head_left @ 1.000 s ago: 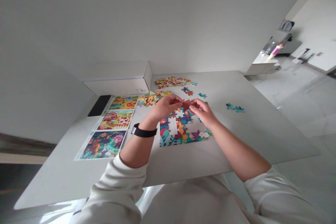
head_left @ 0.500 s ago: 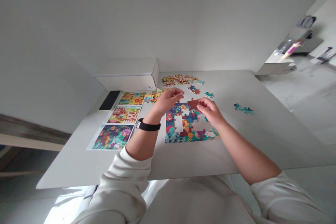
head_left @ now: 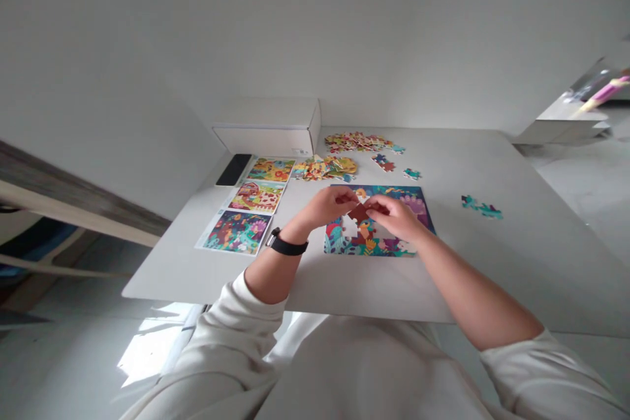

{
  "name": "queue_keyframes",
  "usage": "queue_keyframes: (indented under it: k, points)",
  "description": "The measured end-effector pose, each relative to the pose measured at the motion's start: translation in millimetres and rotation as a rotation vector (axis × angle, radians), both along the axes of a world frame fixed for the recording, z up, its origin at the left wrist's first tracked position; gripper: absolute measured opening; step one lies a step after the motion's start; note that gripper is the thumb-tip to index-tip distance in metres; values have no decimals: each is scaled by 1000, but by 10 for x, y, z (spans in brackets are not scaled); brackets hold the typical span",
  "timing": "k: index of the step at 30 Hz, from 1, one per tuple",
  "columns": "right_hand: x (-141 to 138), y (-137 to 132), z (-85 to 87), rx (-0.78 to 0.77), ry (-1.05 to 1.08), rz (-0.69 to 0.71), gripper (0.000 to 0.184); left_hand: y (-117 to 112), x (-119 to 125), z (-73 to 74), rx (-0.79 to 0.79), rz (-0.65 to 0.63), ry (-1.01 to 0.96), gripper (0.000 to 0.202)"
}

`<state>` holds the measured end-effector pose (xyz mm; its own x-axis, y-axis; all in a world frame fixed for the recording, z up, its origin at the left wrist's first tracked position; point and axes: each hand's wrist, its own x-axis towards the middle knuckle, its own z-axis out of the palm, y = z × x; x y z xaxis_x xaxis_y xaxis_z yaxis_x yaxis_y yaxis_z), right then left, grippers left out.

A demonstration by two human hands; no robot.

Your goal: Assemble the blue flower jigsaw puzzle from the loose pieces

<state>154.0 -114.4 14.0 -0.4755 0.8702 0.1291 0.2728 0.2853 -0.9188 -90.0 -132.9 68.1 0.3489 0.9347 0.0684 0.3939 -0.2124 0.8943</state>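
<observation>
White wall (head_left: 344, 26) rises behind a white table (head_left: 492, 256). On the table lies a partly built jigsaw puzzle (head_left: 418, 207), with white gaps showing among its bright leaves and flowers. Both hands cover its middle, so much of the picture is hidden.

The right hand (head_left: 398, 218) has its fingers clamped on a brown puzzle piece (head_left: 361, 213), held just above the puzzle's left half. The left hand (head_left: 325, 205) comes in from the other side, fingertips drawn together at the piece's upper left edge. Whether they grip it or only touch it cannot be made out. A black wristband (head_left: 287, 246) circles the left wrist.

To the left lies a column of three picture cards (head_left: 258, 197), with a dark flat slab (head_left: 235, 169) beside the top one, too small to identify. Behind them stands a white box (head_left: 268, 128). Two heaps of loose pieces (head_left: 359, 141) lie beyond the puzzle, their prints too small to read. A few teal joined pieces (head_left: 482, 209) sit well apart on the right. Cream sleeves (head_left: 236, 335) and the person's front are cut off by the lower edge.
</observation>
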Motion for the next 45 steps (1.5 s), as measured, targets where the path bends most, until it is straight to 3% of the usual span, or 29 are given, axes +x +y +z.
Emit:
queue_keyframes:
  k: [5, 9, 13, 19, 22, 27, 34, 45]
  points:
    - [-101, -97, -17, 36, -57, 25, 27, -197, -212, -238, -86, -10, -75, 24]
    - [-153, -142, -25, 61, -68, 27, 27, -251, -250, -285, -176, -76, -170, 37]
    - [-172, -160, -9, 89, -63, 15, 27, -261, -211, -306, -184, -107, -150, 37]
    - [-167, -159, -44, 52, -92, 93, 27, -217, -160, -426, -110, 52, -188, 46]
    - [-167, -158, -86, 40, -102, 114, 28, -214, -160, -423, -83, 39, -200, 48]
    - [-169, -162, -67, 63, -117, 57, 21, -256, -206, -373, -39, 61, -42, 33]
    - [-131, -145, -45, 30, -177, 94, 17, -244, -245, -449, -53, 3, 25, 24]
    - [-134, -120, -45, 292, -363, 62, 20, -248, -216, -515, 61, 3, 314, 13]
